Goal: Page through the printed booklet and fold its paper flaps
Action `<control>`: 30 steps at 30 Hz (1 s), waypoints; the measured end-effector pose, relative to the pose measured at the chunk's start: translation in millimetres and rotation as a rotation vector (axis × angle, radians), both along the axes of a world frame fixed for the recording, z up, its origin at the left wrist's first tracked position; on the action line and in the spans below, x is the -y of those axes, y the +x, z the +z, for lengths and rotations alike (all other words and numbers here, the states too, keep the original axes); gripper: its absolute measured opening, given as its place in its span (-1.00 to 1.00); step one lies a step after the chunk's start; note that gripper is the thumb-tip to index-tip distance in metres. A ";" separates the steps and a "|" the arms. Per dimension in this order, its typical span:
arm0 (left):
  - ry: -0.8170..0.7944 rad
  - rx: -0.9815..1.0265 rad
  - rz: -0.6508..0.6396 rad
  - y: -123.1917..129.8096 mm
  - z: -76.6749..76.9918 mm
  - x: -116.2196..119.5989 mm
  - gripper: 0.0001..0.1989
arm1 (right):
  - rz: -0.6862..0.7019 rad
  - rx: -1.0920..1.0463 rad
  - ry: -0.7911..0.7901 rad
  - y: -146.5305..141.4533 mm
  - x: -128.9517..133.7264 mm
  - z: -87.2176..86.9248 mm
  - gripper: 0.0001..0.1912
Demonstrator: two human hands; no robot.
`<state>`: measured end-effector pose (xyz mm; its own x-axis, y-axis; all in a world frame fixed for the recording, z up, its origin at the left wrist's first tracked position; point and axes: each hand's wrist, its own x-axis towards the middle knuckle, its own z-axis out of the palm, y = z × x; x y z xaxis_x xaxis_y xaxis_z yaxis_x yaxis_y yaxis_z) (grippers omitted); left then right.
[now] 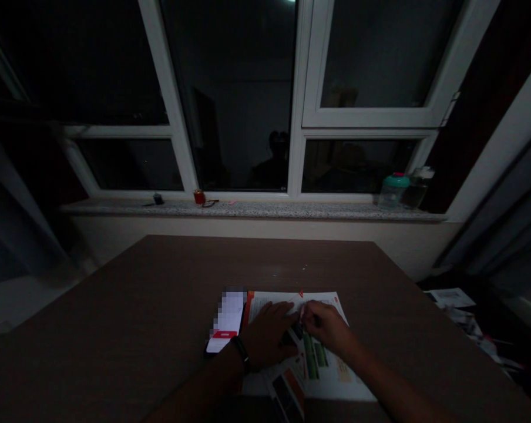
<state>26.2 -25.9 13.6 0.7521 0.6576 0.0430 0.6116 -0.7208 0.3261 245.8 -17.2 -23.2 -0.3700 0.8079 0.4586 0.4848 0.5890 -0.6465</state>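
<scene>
A printed booklet (331,382) with pictures and text lies on the brown table. My left hand (269,335) rests on it, fingers stretched out and thumb apart, a dark band around the wrist. Close to its fingertips, my right hand (325,323) is closed in a pinch over the page. A small pale pink thing (302,310) shows at its fingertips, too dim to name. Under my left hand and toward me lies a smaller printed piece (287,388) with dark and orange areas. Left of the booklet, a phone (228,317) lies with its screen lit.
The wooden table (160,294) reaches to a stone window sill (265,210). On the sill stand a teal-lidded bottle (394,191), another bottle (417,188), a small red object (199,197) and a small dark one (158,199). Papers (453,298) lie beyond the table's right edge.
</scene>
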 end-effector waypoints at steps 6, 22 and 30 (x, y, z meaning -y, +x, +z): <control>0.022 0.019 0.021 0.5 -2.9 0.4 -0.30 | 0.128 0.037 -0.018 1.3 7.2 3.8 -0.80; 0.061 0.061 -0.020 2.7 1.3 2.4 -0.37 | 0.057 0.060 0.007 6.7 1.3 5.2 -0.81; 0.083 0.102 -0.033 5.8 1.3 0.0 -0.45 | 0.071 0.057 0.015 6.6 -0.2 1.2 -0.81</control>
<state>32.0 -25.9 14.9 0.7622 0.6237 0.1735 0.5538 -0.7669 0.3243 252.4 -16.9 -22.0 -0.4521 0.7720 0.4468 0.4775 0.6325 -0.6098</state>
